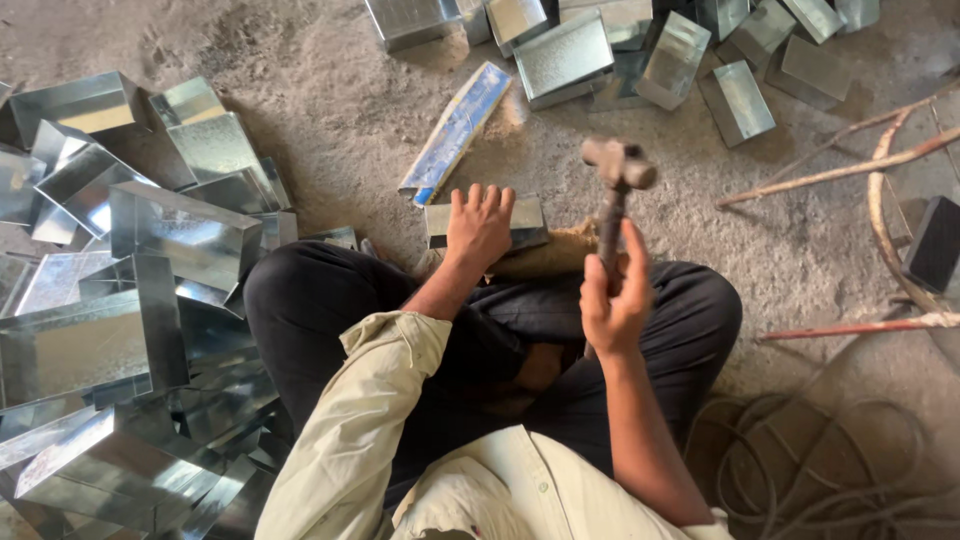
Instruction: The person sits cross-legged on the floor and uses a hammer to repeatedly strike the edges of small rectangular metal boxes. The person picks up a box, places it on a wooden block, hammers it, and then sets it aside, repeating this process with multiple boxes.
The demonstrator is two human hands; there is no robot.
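The person is sitting cross-legged on the dusty floor (330, 110), in the lower middle of the frame, and is looking down at both hands. The left hand (479, 225) is lying flat, with the fingers spread open, on top of a small folded sheet-metal piece (486, 222) near the center of the frame. This hand is pressing on the piece and is not gripping around it. The piece is resting on a brownish block (545, 255) just in front of the crossed legs.

The right hand (613, 300) is closing around the handle of a hammer (612, 190), slightly right of the center. The thumb is pointing up along the handle and the other fingers are wrapping it. The hammer is standing almost upright, and its head is hanging in the air above and to the right of the metal piece, not touching it.

At the left side of the frame a big pile of shiny metal boxes (150, 290) is lying close to the person's knee. Along the upper edge another group of metal boxes (640, 50) is lying well apart from the hands. A blue and white strip (457, 130) is lying on the floor just above the left hand. In the lower right, a coiled cable (800, 460) is lying on the ground, and thin rusty rods (850, 165) are crossing the right side.
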